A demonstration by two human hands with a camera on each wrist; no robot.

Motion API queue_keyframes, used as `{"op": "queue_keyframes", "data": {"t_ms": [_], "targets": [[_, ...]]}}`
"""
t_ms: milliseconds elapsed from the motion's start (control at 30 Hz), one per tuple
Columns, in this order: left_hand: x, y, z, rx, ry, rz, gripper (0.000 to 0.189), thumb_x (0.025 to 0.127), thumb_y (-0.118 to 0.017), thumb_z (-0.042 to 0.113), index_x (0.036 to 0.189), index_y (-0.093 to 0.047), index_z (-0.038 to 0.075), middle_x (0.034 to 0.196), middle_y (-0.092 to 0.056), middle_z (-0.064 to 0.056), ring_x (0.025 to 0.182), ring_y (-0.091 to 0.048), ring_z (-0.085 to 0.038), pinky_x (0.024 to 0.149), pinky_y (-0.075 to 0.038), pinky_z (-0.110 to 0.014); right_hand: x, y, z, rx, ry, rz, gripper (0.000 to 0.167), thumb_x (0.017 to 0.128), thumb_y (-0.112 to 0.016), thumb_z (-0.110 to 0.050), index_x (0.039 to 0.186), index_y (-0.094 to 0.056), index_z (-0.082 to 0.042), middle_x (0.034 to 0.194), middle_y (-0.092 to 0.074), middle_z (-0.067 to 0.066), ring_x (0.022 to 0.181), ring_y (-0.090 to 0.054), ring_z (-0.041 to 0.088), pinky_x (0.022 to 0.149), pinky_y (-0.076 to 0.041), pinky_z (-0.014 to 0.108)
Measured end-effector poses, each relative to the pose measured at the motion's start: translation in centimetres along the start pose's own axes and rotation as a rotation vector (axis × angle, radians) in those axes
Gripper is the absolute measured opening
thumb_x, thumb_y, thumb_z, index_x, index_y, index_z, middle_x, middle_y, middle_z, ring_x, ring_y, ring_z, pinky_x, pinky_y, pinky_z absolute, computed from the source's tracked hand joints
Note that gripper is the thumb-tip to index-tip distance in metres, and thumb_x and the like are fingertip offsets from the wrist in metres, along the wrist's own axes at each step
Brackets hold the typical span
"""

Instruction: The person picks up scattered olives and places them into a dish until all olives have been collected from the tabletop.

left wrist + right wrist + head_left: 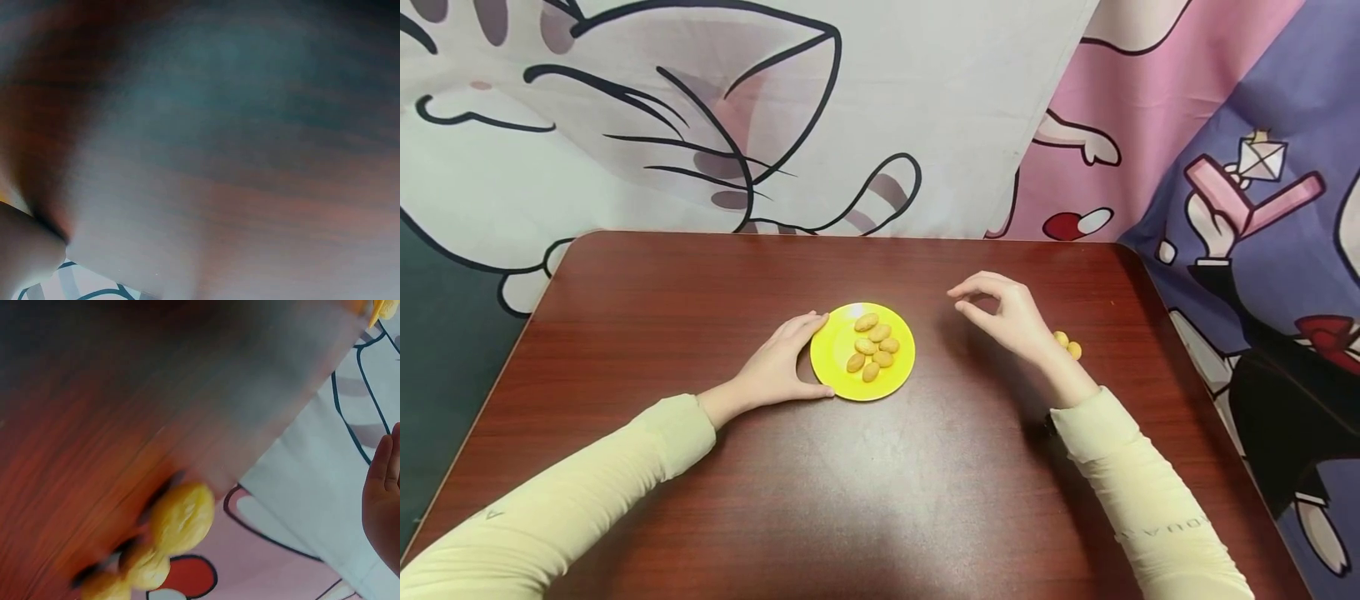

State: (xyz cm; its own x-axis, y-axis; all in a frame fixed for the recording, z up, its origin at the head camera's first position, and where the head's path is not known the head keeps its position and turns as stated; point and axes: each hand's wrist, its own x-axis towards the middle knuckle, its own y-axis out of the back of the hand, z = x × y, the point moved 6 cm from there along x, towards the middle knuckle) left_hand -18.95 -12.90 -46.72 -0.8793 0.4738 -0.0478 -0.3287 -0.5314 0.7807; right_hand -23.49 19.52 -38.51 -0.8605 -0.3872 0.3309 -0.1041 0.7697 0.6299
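Observation:
A round yellow plate [831, 367] lies on the brown table in the head view, bearing several small yellow oval potatoes [865, 346]. My left hand [778, 362] holds the plate's left side, its fingers at the far rim and its thumb at the near rim. To the right of the plate, my right hand [1003, 317] is raised over the table. A gap shows between its thumb and bent fingers, and nothing is in it. Beyond the right wrist sit more potatoes [1074, 350], partly hidden by the arm; the right wrist view shows these potatoes [183, 517] larger.
The brown table [850, 492] ends at a far edge against a white cloth [970, 108] printed with a cartoon cat. Pink and blue printed cloth [1180, 125] hangs at the right. In the left wrist view there is mostly blurred tabletop [219, 156].

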Motion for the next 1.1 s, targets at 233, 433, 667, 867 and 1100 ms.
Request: {"op": "queue_keyframes", "data": {"t_ms": [233, 433, 667, 867, 1100], "targets": [[0.1, 0.0, 0.0, 0.005, 0.003, -0.004, 0.115, 0.076, -0.095, 0.043, 0.166, -0.033, 0.007, 0.172, -0.033, -0.017, 0.162, -0.028, -0.036, 0.127, -0.033, -0.062, -1.5, 2.5, 0.3, 0.0, 0.006, 0.067, 0.021, 0.09, -0.077, 0.01, 0.108, -0.08, -0.001, 0.103, -0.078, 0.014, 0.092, -0.065, -0.007, 0.09, -0.054, 0.01], [0.2, 0.0, -0.1, 0.007, 0.002, -0.003, 0.115, 0.076, -0.095, 0.043, 0.166, -0.033, 0.006, 0.172, -0.033, -0.017, 0.162, -0.028, -0.037, 0.126, -0.034, -0.062, -3.1, 4.8, 1.0, -0.037, -0.047, 0.111, 0.021, 0.089, -0.08, 0.007, 0.108, -0.081, -0.004, 0.105, -0.078, 0.014, 0.092, -0.065, -0.012, 0.089, -0.053, 0.009], [0.1, 0.0, -0.1, -0.007, 0.006, -0.008, 0.115, 0.076, -0.095, 0.042, 0.166, -0.033, 0.006, 0.172, -0.033, -0.018, 0.162, -0.027, -0.037, 0.126, -0.034, -0.062, -4.9, 6.2, 2.0, -0.083, -0.106, 0.126, 0.022, 0.089, -0.081, 0.005, 0.108, -0.081, -0.005, 0.104, -0.077, 0.016, 0.092, -0.063, -0.013, 0.087, -0.049, 0.005], [0.1, 0.2, -0.1, -0.024, 0.003, -0.007, 0.115, 0.075, -0.096, 0.039, 0.165, -0.033, 0.004, 0.171, -0.033, -0.02, 0.161, -0.027, -0.039, 0.127, -0.032, -0.063, -6.5, 6.7, 3.5, -0.094, -0.172, 0.109, 0.02, 0.09, -0.08, 0.005, 0.109, -0.08, -0.002, 0.101, -0.075, 0.019, 0.089, -0.063, -0.01, 0.083, -0.052, 0.007], [0.1, 0.2, 0.1, -0.023, 0.008, -0.021, 0.115, 0.076, -0.096, 0.039, 0.165, -0.033, 0.003, 0.171, -0.033, -0.021, 0.161, -0.028, -0.04, 0.126, -0.033, -0.063, -7.8, 7.1, 4.8, -0.086, -0.197, 0.066, 0.023, 0.088, -0.081, 0.008, 0.11, -0.079, 0.002, 0.099, -0.076, 0.012, 0.087, -0.063, -0.011, 0.08, -0.055, 0.006]]}}
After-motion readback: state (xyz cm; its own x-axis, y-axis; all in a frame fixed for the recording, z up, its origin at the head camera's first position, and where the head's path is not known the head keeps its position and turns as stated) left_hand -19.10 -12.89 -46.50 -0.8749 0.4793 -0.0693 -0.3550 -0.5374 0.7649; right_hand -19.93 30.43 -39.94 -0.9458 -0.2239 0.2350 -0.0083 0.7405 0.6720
